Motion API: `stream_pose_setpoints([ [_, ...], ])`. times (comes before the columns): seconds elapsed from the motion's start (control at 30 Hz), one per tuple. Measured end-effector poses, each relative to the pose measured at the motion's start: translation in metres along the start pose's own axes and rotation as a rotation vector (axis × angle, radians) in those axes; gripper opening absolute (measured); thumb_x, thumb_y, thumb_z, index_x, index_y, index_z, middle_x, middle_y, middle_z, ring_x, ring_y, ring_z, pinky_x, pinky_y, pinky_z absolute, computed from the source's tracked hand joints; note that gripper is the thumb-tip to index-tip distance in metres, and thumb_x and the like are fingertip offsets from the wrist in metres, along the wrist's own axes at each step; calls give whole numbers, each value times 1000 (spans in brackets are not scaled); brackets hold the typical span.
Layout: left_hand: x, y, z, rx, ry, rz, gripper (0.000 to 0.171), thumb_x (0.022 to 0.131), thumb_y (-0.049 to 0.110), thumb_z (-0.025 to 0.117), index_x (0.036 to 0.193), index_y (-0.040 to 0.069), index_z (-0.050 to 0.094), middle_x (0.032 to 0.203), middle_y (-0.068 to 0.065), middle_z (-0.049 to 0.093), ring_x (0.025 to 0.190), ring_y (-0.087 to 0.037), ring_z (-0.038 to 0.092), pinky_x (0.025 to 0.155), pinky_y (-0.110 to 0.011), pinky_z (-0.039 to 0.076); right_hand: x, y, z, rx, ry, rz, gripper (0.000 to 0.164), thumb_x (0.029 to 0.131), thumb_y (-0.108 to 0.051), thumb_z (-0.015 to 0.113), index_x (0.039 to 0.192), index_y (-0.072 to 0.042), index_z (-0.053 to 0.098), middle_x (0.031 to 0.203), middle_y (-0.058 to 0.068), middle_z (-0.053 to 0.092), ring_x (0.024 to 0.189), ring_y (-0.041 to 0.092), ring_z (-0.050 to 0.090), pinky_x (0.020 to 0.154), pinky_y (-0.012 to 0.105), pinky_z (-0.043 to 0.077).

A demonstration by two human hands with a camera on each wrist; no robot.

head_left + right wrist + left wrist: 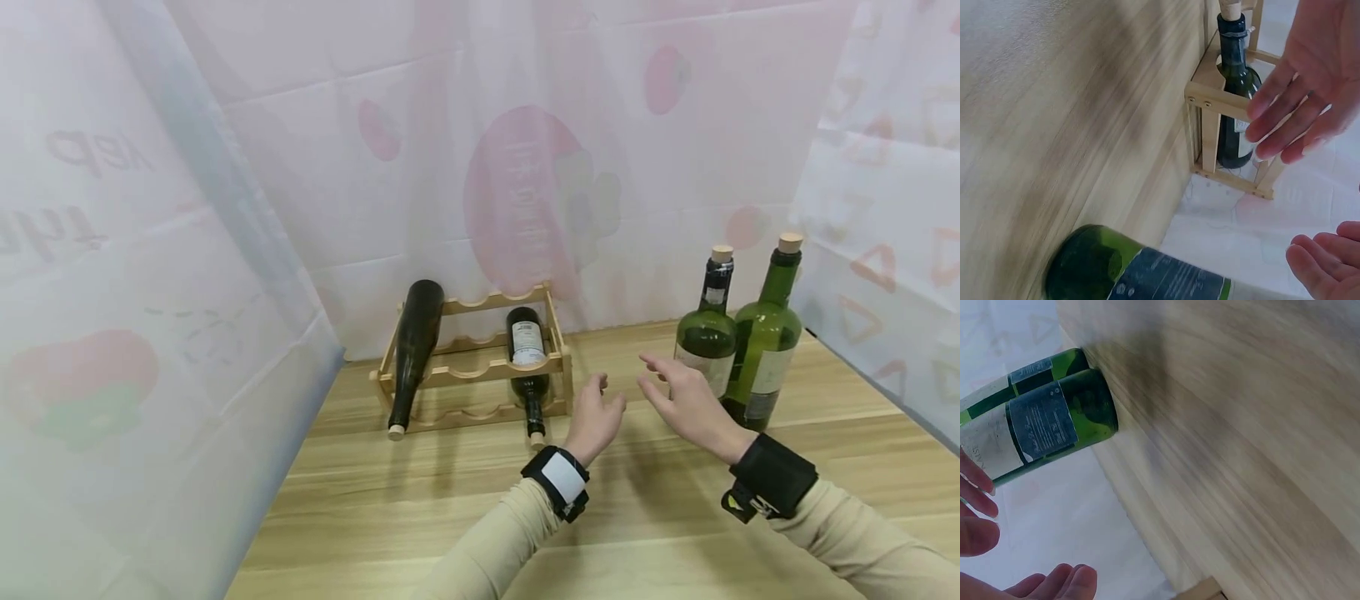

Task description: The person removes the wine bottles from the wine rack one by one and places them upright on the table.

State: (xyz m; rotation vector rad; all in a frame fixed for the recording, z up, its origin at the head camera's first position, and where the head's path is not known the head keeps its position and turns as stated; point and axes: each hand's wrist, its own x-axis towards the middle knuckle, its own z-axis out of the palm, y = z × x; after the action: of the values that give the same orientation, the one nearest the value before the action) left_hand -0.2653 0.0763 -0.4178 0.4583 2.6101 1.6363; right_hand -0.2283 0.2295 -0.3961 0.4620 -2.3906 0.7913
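Both hands hang in the air over the table, holding nothing. My left hand (596,417) is just right of a wooden wine rack (465,372), fingers loosely bent. Nearer the standing bottles, my right hand (686,404) has its fingers loosely bent, and it overlaps the shorter green wine bottle (707,340) in the head view. Beside that one stands a taller green wine bottle (767,333); both have corks. A labelled dark wine bottle (527,337) lies in the rack's lower right, neck toward me. Another dark bottle (418,333) lies across the upper left.
The wood-grain table (360,517) runs back to a pale printed curtain (420,192). Similar curtains hang at the left (150,350) and the right (885,275), close to the table's sides.
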Motion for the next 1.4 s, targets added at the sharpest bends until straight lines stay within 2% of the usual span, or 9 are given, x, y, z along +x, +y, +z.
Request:
stream_pose_setpoints([
  [0.1,-1,-3,-6,47,24,29,46,94,20,57,136,3,49,135,-14,56,122,-29,54,94,-41,50,4,-2,6,-22,-16,-9,38,94,-5,58,128,12,52,123,32,59,106,46,60,85,56,51],
  [0.23,-3,-8,-15,99,48,31,44,95,20,56,135,4,50,133,-13,57,123,-29,54,98,-42,48,8,-4,14,-76,-11,-53,39,93,-5,60,127,12,53,123,32,59,113,46,57,92,57,48],
  [0.53,-5,-17,-37,167,97,62,40,92,16,58,129,0,54,127,-17,60,118,-30,57,94,-43,49,18,-8,27,-111,-5,-117,41,91,-7,63,126,12,54,124,31,60,113,45,57,93,56,48],
  [0.93,-8,-33,-57,170,146,49,35,94,13,56,125,-2,55,118,-19,61,110,-30,58,91,-42,49,22,-16,37,-94,-37,-137,40,90,-5,63,126,12,54,122,30,61,112,44,58,93,54,48],
  [1.1,-10,-39,-66,160,161,27,36,94,14,56,126,-2,54,120,-19,60,112,-31,58,93,-42,49,25,-19,41,-84,-38,-151,42,90,-5,64,127,12,53,123,31,60,114,44,57,94,54,48],
  [1.4,-11,-47,-73,149,175,14,36,95,14,54,127,-3,53,125,-21,59,118,-33,56,97,-46,47,27,-22,42,-75,-38,-142,43,90,-4,64,128,12,52,124,30,59,116,44,55,96,55,46],
])
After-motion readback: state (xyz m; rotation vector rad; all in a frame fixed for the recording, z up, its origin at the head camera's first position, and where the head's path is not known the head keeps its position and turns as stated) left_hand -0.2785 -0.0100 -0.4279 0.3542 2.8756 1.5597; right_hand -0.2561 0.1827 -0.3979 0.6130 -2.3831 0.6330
